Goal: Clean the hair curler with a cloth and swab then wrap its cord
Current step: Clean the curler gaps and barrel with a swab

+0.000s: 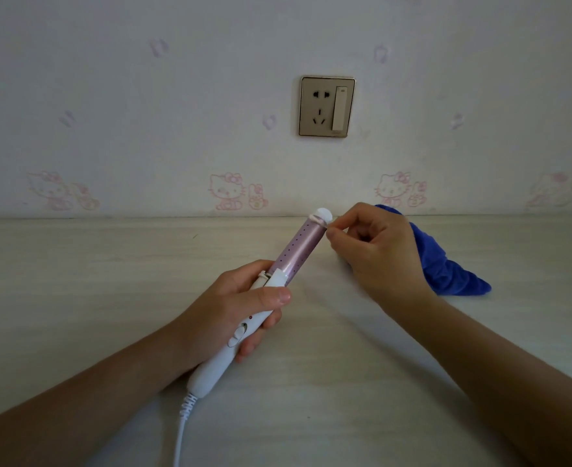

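Note:
The hair curler [294,249] has a pink dotted barrel, a white tip and a white handle. My left hand [234,305] grips the handle, thumb across the top, holding the barrel tilted up and away from me. My right hand [372,251] pinches a thin white cotton swab [318,220] between thumb and forefinger. The swab lies across the barrel just below the white tip. The white cord [181,429] leaves the handle's end and runs off the bottom edge. A crumpled blue cloth [446,267] lies on the table behind my right hand, partly hidden by it.
A pale wood-grain table [109,281] runs back to a wall with cartoon cat wallpaper. A beige wall socket with a switch [327,106] sits above the table's far edge, nothing plugged into it.

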Demonstrator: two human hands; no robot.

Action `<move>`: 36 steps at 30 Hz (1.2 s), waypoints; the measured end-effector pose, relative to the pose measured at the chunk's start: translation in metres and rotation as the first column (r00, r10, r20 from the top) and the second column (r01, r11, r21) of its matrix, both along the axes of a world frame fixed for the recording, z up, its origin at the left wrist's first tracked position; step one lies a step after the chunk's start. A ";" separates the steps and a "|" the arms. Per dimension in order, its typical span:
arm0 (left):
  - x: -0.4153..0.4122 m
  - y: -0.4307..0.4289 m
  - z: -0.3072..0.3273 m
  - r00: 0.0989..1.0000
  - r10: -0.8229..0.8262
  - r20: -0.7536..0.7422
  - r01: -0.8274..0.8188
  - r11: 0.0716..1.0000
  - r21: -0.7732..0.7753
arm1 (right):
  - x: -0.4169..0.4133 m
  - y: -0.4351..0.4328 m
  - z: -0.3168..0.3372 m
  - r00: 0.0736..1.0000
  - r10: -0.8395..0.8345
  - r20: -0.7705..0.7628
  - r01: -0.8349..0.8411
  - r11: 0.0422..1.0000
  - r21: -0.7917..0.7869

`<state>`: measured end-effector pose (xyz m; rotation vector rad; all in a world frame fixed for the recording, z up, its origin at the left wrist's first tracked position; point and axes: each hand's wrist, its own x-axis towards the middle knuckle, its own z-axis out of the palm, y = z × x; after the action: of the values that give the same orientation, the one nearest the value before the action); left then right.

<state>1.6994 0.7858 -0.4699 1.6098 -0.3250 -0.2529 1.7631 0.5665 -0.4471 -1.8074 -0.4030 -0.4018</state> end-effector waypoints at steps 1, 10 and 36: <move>0.000 0.000 0.000 1.000 0.000 0.003 0.000 1.000 0.000 | -0.003 0.002 -0.001 1.000 0.023 0.006 -0.023 0.999 -0.027; 0.002 0.007 -0.001 1.000 0.017 -0.005 -0.017 1.000 -0.004 | 0.000 0.007 0.001 1.000 0.021 -0.012 -0.021 1.000 -0.009; 0.005 0.007 -0.003 0.999 0.037 -0.033 -0.038 0.999 -0.031 | -0.008 0.012 -0.007 0.993 0.116 0.026 -0.111 0.986 -0.127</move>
<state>1.7041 0.7926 -0.4726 1.5781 -0.2723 -0.2432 1.7554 0.5786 -0.4540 -1.8907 -0.5624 -0.3337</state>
